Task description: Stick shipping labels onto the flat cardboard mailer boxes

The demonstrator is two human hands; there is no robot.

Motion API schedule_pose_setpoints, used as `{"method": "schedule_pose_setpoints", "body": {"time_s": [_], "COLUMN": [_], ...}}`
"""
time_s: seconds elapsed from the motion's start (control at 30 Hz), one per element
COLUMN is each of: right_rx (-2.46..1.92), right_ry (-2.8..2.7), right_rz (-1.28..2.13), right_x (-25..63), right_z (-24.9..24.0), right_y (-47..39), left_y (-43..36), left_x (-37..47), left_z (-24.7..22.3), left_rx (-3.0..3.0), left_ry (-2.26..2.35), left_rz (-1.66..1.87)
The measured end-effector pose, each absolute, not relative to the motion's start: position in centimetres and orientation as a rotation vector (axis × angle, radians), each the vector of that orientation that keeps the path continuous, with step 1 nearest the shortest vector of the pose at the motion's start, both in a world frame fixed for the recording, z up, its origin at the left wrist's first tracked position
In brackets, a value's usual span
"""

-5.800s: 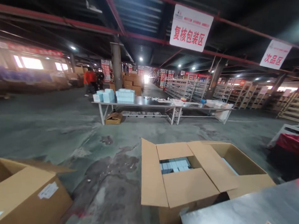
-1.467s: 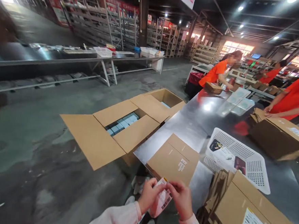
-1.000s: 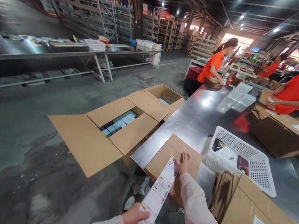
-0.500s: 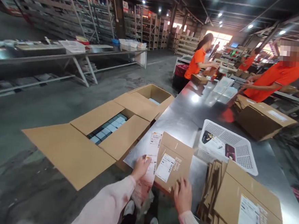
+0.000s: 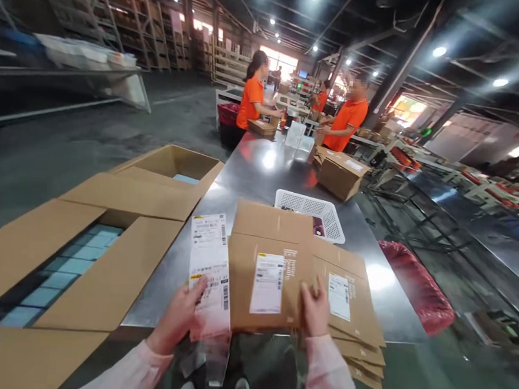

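Note:
My left hand [image 5: 178, 321] pinches a strip of shipping labels [image 5: 209, 256] that lies along the near edge of a steel table [image 5: 261, 171]. My right hand [image 5: 315, 308] grips the right edge of a flat folded carton [image 5: 268, 266], which bears a white label [image 5: 267, 283]. To its right lies a stack of flat cartons [image 5: 354, 311], the top one also labelled. Pale pink sleeves cover both my arms.
A white perforated basket [image 5: 312, 212] sits behind the carton. Open boxes of pale blue packs [image 5: 65, 264] stand on the floor to the left. Two people in orange shirts [image 5: 252, 99] [image 5: 349, 119] work at the table's far end beside a closed box [image 5: 341, 173]. A red bag [image 5: 415, 288] hangs right.
A label now sits on the flat carton in front of me. My right hand moved from the near edge to the carton's right side. My view swung right along the table.

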State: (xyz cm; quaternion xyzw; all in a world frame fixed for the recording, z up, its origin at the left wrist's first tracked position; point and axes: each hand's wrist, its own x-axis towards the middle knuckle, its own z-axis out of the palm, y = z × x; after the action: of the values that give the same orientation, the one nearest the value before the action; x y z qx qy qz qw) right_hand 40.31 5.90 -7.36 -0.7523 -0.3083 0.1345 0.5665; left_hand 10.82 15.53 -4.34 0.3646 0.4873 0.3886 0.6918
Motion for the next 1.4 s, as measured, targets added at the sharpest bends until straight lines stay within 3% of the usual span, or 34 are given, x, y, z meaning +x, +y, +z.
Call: {"method": "schedule_pose_setpoints", "body": {"time_s": [0.13, 0.23, 0.4, 0.57, 0.73, 0.9, 1.1, 1.4], "right_rx": [-2.177, -2.337, -1.541, -1.353, -1.558, -1.653, -1.781, -2.224], "right_ry": [-0.563, -0.679, -0.955, -0.965, -1.213, -1.460, -1.565, -1.600], "right_rz": [0.127, 0.039, 1.079, 1.342, 1.055, 1.034, 0.525, 0.172], "right_x": [49.2, 47.8, 32.5, 24.8, 26.2, 26.5, 28.2, 27.3], "right_z": [-1.9, -1.1, -5.0, -7.4, -6.7, -8.4, -13.5, -16.8], "right_y": [0.5, 0.2, 4.3, 5.8, 9.6, 12.5, 19.6, 25.5], "left_y": [13.0, 11.0, 8.9, 10.9, 11.5, 11.0, 10.8, 1.7], "left_x": [11.2, 11.6, 12.6, 11.8, 11.1, 12.2, 11.8, 6.9], "left_z": [-2.5, -3.3, -5.6, -7.3, -9.7, -12.8, -17.0, -24.9], "left_rx": [0.831, 0.876, 1.003, 0.866, 0.840, 0.733, 0.555, 0.534], "left_ry": [0.925, 0.862, 0.689, 0.858, 1.035, 1.251, 0.966, 0.930], "left_rz": [0.804, 0.787, 0.711, 0.902, 0.956, 1.116, 0.822, 0.623]}}
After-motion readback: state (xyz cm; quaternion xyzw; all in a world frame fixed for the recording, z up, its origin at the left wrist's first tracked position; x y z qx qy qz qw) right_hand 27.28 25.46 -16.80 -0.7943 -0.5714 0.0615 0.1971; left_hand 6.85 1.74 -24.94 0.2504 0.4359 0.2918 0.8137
